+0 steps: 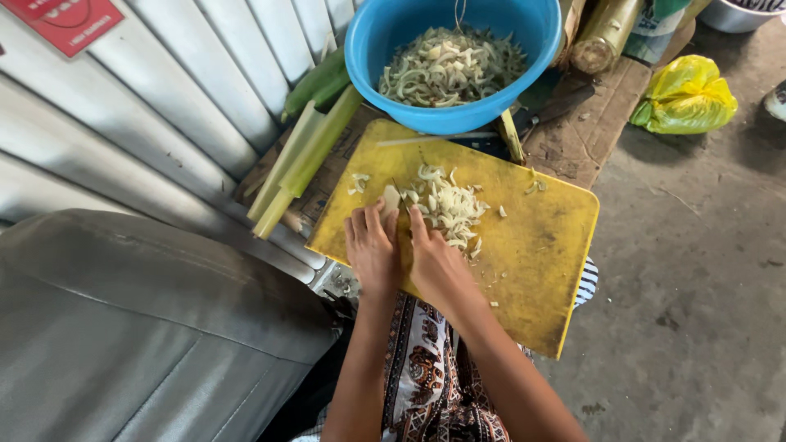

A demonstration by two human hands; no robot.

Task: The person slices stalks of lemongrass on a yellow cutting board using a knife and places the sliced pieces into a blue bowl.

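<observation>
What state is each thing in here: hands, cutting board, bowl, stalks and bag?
Left hand: pressing a pale piece on the board.
Right hand: on the board beside the slices; blade not clear.
Yellow cutting board: stained, sliced pieces piled on it.
Blue bowl: partly filled with slices.
Green stalks: uncut.
Yellow bag: crumpled.

One yellow board (524,245), carrying one heap of pale slices (446,205) toward its far left corner; two hands, left (372,250) and right (434,262), at the board's near left edge, one uncut piece (391,199) between them; one blue bowl (385,49) beyond the board's far edge, holding one mass of slices too many to count; about three pale green stalks (299,160) off the board's left edge; one dark green stalk (315,82) behind them; one yellow bag (686,96) on the floor (696,270); one red sign (65,20) on the wall.
</observation>
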